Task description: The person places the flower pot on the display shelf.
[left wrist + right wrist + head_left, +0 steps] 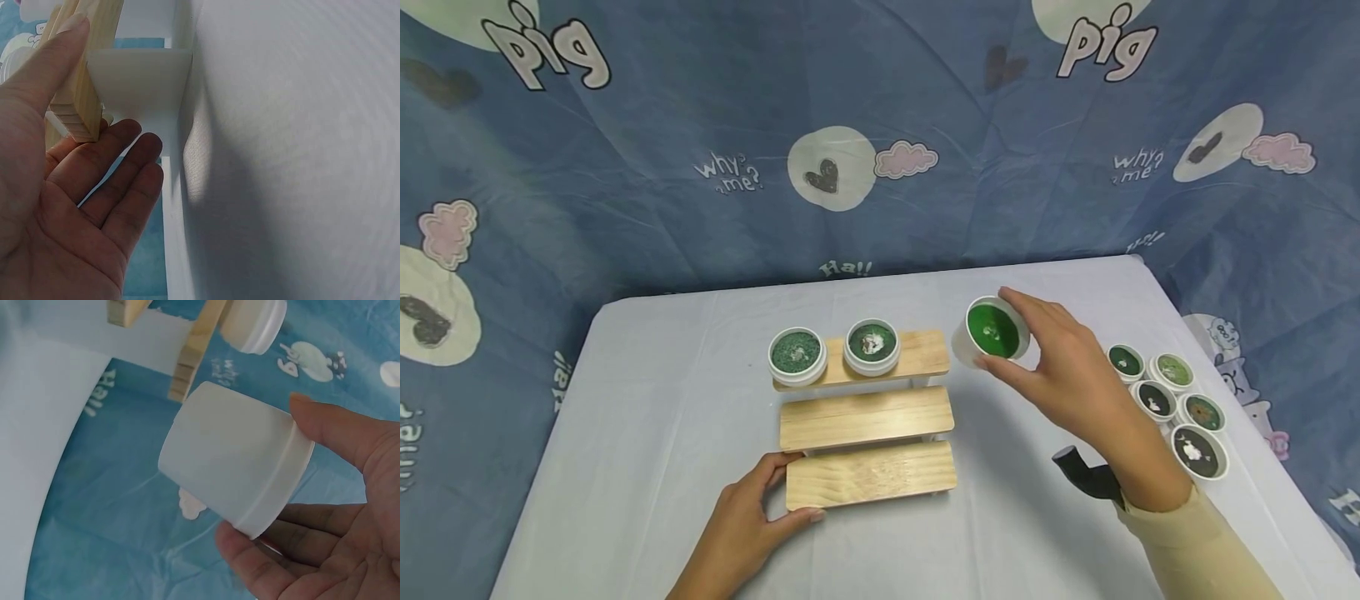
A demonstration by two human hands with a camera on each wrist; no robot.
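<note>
A three-tier stand with pale wooden steps (867, 418) is on the table. My left hand (741, 510) holds the left end of its lowest step (872, 475); in the left wrist view the thumb (53, 56) lies along one face of the board, and the other fingers reach beneath. My right hand (1067, 367) pinches a white pot (228, 450) by its rim, raised to the right of the top step. The pot is tilted toward me and shows a bright green inside (993, 331). Two white pots with dark green tops, the left one (797, 356) and the right one (872, 347), stand on the top step.
Several more white pots with green or dark tops cluster at the table's right, among them a larger front one (1199, 452). A black strap-like piece (1086, 475) juts from my right wrist. Behind the white-covered table (647, 417) hangs a blue printed cloth (700, 225).
</note>
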